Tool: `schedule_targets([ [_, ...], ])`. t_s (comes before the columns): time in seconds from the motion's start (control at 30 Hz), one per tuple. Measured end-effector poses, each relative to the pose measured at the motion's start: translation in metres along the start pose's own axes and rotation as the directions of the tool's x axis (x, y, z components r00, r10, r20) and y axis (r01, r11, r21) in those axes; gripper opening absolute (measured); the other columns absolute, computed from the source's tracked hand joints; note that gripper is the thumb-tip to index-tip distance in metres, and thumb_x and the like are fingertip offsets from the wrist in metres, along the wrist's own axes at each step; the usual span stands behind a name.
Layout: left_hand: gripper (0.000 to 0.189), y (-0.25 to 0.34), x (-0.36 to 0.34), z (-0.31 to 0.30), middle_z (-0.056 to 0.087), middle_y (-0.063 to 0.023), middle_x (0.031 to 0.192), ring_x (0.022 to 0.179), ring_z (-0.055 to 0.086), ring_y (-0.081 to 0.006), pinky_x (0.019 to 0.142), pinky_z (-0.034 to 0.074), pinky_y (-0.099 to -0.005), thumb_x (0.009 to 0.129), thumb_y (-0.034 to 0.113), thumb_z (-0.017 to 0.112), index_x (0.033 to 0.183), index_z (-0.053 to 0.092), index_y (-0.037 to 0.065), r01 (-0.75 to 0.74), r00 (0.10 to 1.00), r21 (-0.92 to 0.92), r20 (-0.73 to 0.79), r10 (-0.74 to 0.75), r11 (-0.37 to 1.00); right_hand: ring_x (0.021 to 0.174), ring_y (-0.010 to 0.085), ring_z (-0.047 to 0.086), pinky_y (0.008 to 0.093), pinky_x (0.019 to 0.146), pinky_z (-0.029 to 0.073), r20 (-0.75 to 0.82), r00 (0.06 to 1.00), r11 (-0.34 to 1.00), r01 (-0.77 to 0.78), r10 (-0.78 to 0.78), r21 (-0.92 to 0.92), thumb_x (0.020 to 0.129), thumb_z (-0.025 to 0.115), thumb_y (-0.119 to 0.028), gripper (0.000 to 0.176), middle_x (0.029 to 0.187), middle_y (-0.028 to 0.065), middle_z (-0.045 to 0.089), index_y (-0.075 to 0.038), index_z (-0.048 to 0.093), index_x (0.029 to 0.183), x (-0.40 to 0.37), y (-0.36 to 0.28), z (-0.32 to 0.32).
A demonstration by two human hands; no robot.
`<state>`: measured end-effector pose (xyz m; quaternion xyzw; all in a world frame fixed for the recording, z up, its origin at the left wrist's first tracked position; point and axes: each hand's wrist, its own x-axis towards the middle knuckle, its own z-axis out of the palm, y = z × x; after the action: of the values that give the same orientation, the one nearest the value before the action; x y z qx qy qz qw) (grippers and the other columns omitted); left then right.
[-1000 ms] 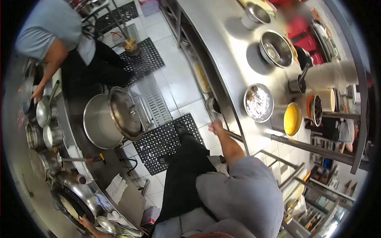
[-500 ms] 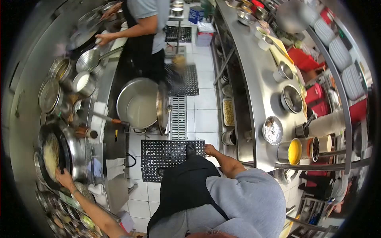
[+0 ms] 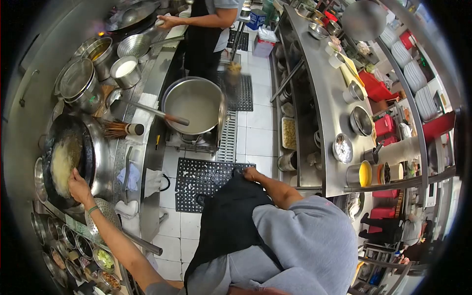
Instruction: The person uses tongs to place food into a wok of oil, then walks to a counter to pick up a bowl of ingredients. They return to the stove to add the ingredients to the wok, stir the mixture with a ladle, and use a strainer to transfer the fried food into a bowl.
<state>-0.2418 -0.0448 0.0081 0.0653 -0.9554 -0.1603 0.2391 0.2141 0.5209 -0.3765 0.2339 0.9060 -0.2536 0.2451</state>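
Observation:
My left hand [image 3: 80, 188] reaches over the near side of a dark wok [image 3: 87, 147], its fingers drawn together at the edge of a pale, stringy-looking food mass [image 3: 64, 160]. What lies between those fingers is hidden. A green band circles my left wrist. Away from the stove, my right hand [image 3: 251, 174] is curled into a loose fist in front of my black apron [image 3: 231, 211], with nothing visible in it. Right of the wok lies a bamboo brush [image 3: 123, 129]. A perforated skimmer [image 3: 101, 221] sits below the wok, close to my left forearm.
A large pot [image 3: 192, 105] stands ahead beside the stove, with a long-handled ladle [image 3: 157, 112] reaching toward it. A co-worker's arm [image 3: 196, 20] is at a farther wok. Ingredient bowls [image 3: 104, 258] sit lower left. A steel counter [image 3: 324, 118] runs along the right; a rubber mat [image 3: 196, 182] covers floor tiles.
My view has shifted, so the stove and pot sit differently in frame. My left hand stays at the wok, while my right hand has come nearer my apron. The co-worker has moved.

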Motion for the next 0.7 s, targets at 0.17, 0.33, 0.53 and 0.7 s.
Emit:
schedule_targets([
  [0.17, 0.039, 0.018, -0.005, -0.012, 0.070, -0.0168, 0.104, 0.094, 0.065, -0.0417, 0.080, 0.049, -0.0509, 0.098, 0.044, 0.051, 0.116, 0.070, 0.016, 0.066, 0.997, 0.043, 0.031, -0.068, 0.997, 0.095, 0.0408, 0.065, 0.0478, 0.085, 0.052, -0.008, 0.997, 0.997, 0.076, -0.076, 0.022, 0.085, 0.056, -0.033, 0.033, 0.102, 0.0213, 0.068, -0.005, 0.068, 0.096, 0.009, -0.042, -0.019],
  [0.33, 0.037, 0.022, -0.007, -0.016, 0.070, -0.0177, 0.104, 0.093, 0.065, -0.0413, 0.078, 0.050, -0.0506, 0.098, 0.043, 0.051, 0.116, 0.070, 0.016, 0.037, 0.999, 0.018, 0.013, -0.038, 0.999, 0.093, 0.0394, 0.066, 0.0467, 0.082, 0.052, 0.046, 0.994, 0.995, 0.094, -0.095, 0.020, 0.078, 0.062, -0.036, 0.035, 0.098, 0.0206, 0.069, -0.004, 0.069, 0.090, 0.003, -0.072, -0.029],
  [0.53, 0.037, 0.009, -0.001, -0.003, 0.070, -0.0174, 0.104, 0.092, 0.066, -0.0407, 0.078, 0.050, -0.0507, 0.098, 0.042, 0.051, 0.114, 0.071, 0.015, 0.008, 1.000, 0.010, 0.006, -0.008, 1.000, 0.096, 0.0392, 0.066, 0.0455, 0.082, 0.053, 0.021, 0.975, 0.960, 0.211, -0.219, 0.186, 0.078, 0.064, -0.042, 0.042, 0.103, 0.0189, 0.069, -0.008, 0.072, 0.100, 0.043, -0.046, 0.019],
  [0.7, 0.036, 0.015, -0.004, -0.008, 0.070, -0.0173, 0.103, 0.091, 0.066, -0.0407, 0.078, 0.050, -0.0509, 0.097, 0.041, 0.052, 0.114, 0.071, 0.016, 0.031, 0.999, -0.013, -0.008, -0.031, 0.999, 0.097, 0.0393, 0.066, 0.0457, 0.083, 0.053, 0.064, 0.993, 0.967, 0.086, -0.104, 0.239, 0.079, 0.063, -0.045, 0.046, 0.104, 0.0197, 0.069, -0.009, 0.071, 0.108, 0.062, -0.042, 0.030],
])
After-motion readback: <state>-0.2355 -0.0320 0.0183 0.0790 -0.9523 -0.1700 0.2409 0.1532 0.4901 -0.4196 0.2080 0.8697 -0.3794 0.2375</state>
